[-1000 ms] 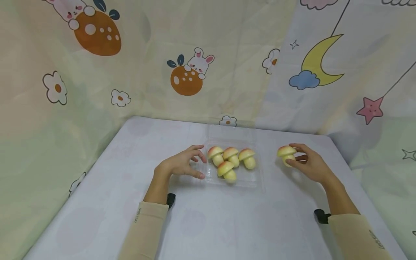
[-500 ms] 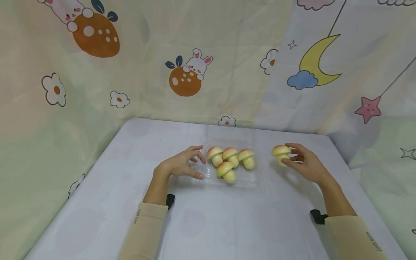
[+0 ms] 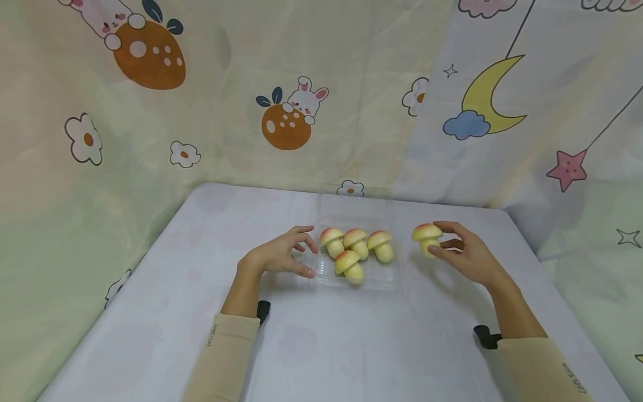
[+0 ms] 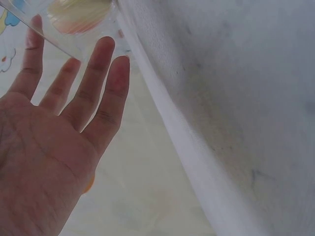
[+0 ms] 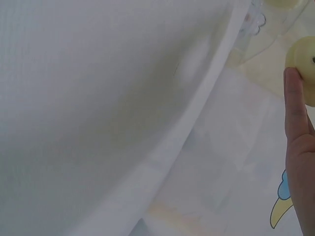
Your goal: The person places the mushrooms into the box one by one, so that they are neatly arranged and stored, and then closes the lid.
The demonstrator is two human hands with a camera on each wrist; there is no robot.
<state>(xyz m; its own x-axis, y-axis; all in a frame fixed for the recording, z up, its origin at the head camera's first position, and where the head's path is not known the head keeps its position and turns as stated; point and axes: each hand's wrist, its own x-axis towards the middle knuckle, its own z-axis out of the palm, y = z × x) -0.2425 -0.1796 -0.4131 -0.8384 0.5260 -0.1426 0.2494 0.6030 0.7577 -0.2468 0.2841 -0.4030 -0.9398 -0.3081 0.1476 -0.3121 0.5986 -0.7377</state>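
In the head view my right hand (image 3: pixel 467 255) pinches a yellow toy mushroom (image 3: pixel 426 233) with a reddish cap top, holding it over the table to the right of a clear plastic box (image 3: pixel 379 278). Several similar mushrooms (image 3: pixel 346 261) lie in that box. My left hand (image 3: pixel 276 254) is beside the box's left wall, fingers spread and loosely bent, holding nothing. The left wrist view shows the palm (image 4: pixel 44 147) with its fingertips close to the box wall; whether they touch it I cannot tell. At the right wrist view's edge, fingers (image 5: pixel 295 103) meet the held mushroom (image 5: pixel 300 51).
The box's clear lid (image 3: pixel 355 206) lies folded back toward the rear edge of the white-covered table (image 3: pixel 321 346). Behind the table hangs a patterned cloth (image 3: pixel 366 123) with rabbits, flowers and a moon. Dark wrist cameras (image 3: pixel 486 337) stick out from both sleeves.
My right hand has moved left with the mushroom, closer to the box. The left hand and the mushrooms in the box have stayed in place.
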